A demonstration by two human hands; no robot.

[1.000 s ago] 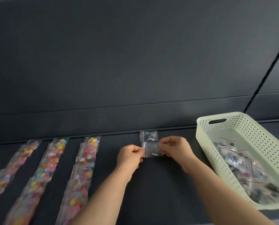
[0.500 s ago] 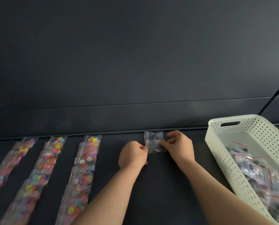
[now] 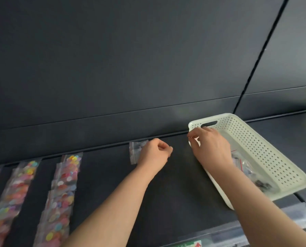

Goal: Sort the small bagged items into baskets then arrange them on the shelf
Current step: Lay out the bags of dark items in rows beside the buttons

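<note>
Now that the small bag (image 3: 136, 151) lies placed on the shelf (image 3: 180, 184) beside my left hand's (image 3: 154, 155) curled, empty fingers (image 3: 162, 146), my right hand (image 3: 211, 145) has gone to the basket (image 3: 264, 148) for another, though I cannot tell its hold.

Dim, even; soft grey sheen on the dark matte back panel (image 3: 148, 59), lighter upper right. Brightest on the white perforated plastic basket (image 3: 255, 134). Soft throughout; clear bags of coloured discs (image 3: 63, 189) smeared near left edge, lines skewed by wide angle.
</note>
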